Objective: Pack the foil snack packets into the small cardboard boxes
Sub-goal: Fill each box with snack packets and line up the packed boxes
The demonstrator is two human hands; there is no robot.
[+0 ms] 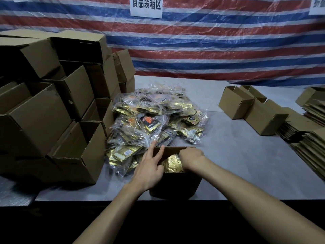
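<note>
From my end: both forearms come in from the bottom edge and meet at the small cardboard box (175, 184) at the near edge of the table (237, 155).

L hand (149, 170): palm down, fingers straight and spread a bit, laid along the box's left rim. Its fingertips (154, 143) reach the far-left corner and touch the clear bags there. It grips nothing.

R hand (191, 158): wrist bent, knuckles up, fingers curled down inside the box by the far-right rim. The tips are hidden, so I can't tell if it holds anything or just presses down.

A gold foil packet (173, 162) lies in the open box btw the two hands, just beside the R knuckles.

The pile of bagged packets (154, 117) sits right behind the box and touches its far-left side, w/ gold and dark packs inside clear plastic.

Stacked cartons (44, 111) stand on the left, against the pile. On the right, well apart from the hands, are two open small boxes (235, 103) and a stack of flattened cartons (307, 141). A striped tarp (211, 50) w/ a paper sign (146, 6) hangs behind.
</note>
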